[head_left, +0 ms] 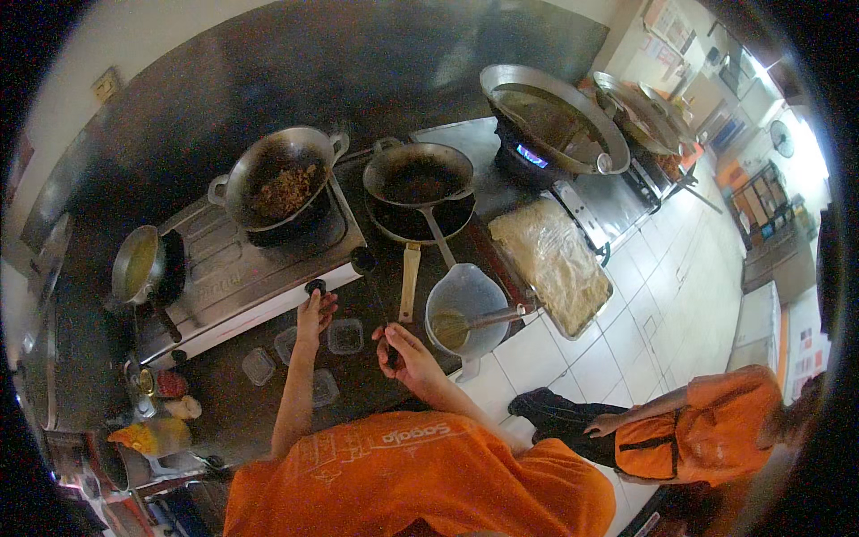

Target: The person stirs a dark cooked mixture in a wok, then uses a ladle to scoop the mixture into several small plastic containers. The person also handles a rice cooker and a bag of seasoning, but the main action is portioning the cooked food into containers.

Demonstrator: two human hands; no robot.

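Observation:
My left hand (pixel 315 313) is at the front of the gas stove (pixel 255 309), thumb and fingers closed on a black knob (pixel 315 286). To its right, my right hand (pixel 401 352) is closed round the dark handle of a thin utensil (pixel 379 302); I cannot make out its far end. On the stove's right burner sits a wok (pixel 255 161) with browned, crumbly food (pixel 286 191) in it. A small pan (pixel 139 266) of yellowish liquid is on the left. Small clear plastic tubs (pixel 344 336) lie on the dark counter near my hands.
A translucent jug (pixel 467 304) with a utensil in it stands right of my right hand. Behind it are stacked pans (pixel 418 174) with protruding handles. A large wok (pixel 555 116) sits over a blue flame, near a plastic-covered tray (pixel 550 264). Another person (pixel 729 425) in orange is at right.

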